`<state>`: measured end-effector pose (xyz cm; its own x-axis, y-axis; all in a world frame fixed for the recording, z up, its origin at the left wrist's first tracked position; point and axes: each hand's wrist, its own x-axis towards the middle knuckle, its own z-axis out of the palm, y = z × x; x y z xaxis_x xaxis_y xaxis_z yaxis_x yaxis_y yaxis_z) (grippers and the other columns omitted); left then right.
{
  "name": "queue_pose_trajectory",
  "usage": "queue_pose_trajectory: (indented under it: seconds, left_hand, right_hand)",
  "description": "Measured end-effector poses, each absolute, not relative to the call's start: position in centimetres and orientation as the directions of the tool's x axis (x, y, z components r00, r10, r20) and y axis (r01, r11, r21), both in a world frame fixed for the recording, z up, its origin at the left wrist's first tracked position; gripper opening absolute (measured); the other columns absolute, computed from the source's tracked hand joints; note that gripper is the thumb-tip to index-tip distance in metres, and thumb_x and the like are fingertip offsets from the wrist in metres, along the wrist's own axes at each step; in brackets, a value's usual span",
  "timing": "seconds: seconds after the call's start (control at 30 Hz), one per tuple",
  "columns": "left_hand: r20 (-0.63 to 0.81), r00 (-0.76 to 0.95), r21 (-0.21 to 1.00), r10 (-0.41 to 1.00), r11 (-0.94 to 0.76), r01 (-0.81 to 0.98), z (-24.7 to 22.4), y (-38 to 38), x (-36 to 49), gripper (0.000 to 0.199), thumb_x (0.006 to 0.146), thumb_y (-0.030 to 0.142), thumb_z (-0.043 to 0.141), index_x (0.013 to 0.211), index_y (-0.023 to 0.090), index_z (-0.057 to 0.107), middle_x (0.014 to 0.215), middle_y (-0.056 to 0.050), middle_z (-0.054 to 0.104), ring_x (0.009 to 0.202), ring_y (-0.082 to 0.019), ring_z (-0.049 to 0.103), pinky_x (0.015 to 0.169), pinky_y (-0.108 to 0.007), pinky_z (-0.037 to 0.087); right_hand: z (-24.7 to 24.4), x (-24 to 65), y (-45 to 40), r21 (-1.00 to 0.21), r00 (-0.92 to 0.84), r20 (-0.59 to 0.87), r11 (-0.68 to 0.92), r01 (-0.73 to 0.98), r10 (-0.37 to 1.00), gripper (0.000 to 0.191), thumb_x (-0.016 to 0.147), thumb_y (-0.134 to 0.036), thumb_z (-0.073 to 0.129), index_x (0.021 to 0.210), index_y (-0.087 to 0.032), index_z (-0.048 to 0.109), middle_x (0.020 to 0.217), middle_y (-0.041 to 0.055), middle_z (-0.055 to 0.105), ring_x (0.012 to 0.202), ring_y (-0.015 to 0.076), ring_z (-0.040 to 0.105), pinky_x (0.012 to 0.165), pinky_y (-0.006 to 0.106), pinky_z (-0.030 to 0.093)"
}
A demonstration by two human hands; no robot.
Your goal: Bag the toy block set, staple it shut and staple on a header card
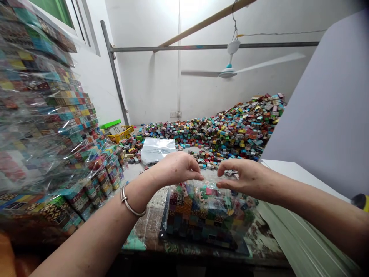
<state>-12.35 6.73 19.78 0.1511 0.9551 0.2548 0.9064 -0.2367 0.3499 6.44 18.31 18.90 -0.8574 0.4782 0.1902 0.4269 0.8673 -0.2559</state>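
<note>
view: head camera, the one view.
wrapped block bundle: patterned little blocks (pixel 206 221) massed in clear film (pixel 240 225), set on a dark board (pixel 245 248) at the near edge of a worn table (pixel 147 227).
bundle from the hands: it lies below both and toward the wearer, its middle roughly under the gap between the fingertips.
nearer hand: the right hand (pixel 245 175), by a little; its thumb lies across the film at the bundle's top in this view, though contact is unclear. the left hand (pixel 181 168) is at the top's far side.
right grip: forefinger and thumb spread, a gap showing between the tips.
left grip: fingers curled, thumb tip close to them; i cannot tell whether film is pinched there.
hands to each other: facing, tips apart, film between and beneath.
bundle's long axis: side to side across the wearer, the right end dropping slightly nearer.
bundle's facing: one long side toward the wearer, the loose film on top; no clear front end shows.
left of it: a tall stack of wrapped blocks (pixel 57 115), well apart from the fingertips.
beyond it: a silvery sheet (pixel 158 148) and a heap of loose blocks (pixel 236 127) by the wall.
</note>
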Motion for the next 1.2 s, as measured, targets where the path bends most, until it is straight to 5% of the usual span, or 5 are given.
queue_pose_trajectory:
  seconds: [0.33,0.77,1.2]
  left_hand:
    - [0.207,0.151,0.196,0.967,-0.192,0.962,20.4,6.9,-12.0,0.020,0.077,0.036,0.065,0.077,0.018,0.072,0.084,-0.005,0.071,0.083,-0.018,0.062,0.077,-0.026,0.045]
    - [0.417,0.230,0.251,0.879,-0.355,0.900,18.7,7.8,-13.0,0.009,0.074,0.023,0.069,0.070,0.015,0.072,0.078,-0.003,0.071,0.072,-0.013,0.063,0.070,-0.023,0.047]
    - [0.475,0.255,0.065,0.842,-0.323,0.944,18.9,7.2,-12.7,0.012,0.076,0.032,0.067,0.074,0.023,0.072,0.082,0.001,0.070,0.078,-0.014,0.061,0.075,-0.025,0.043]
  right_hand:
    - [20.6,5.9,17.9,-0.260,-0.917,0.107,0.901,0.347,0.384,0.017,0.077,-0.035,0.056,0.066,-0.021,0.057,0.080,0.0013,0.062,0.073,0.0161,0.055,0.065,0.025,0.040]
    - [20.4,4.6,18.4,-0.278,-0.889,0.039,0.860,0.429,0.456,0.010,0.075,-0.024,0.055,0.068,-0.019,0.060,0.067,-0.0001,0.062,0.063,0.0132,0.054,0.053,0.022,0.035]
    - [20.6,4.2,18.4,-0.142,-0.899,0.013,0.890,0.433,0.439,0.006,0.074,-0.025,0.059,0.073,-0.020,0.062,0.072,-0.0003,0.064,0.067,0.0134,0.054,0.057,0.022,0.037]
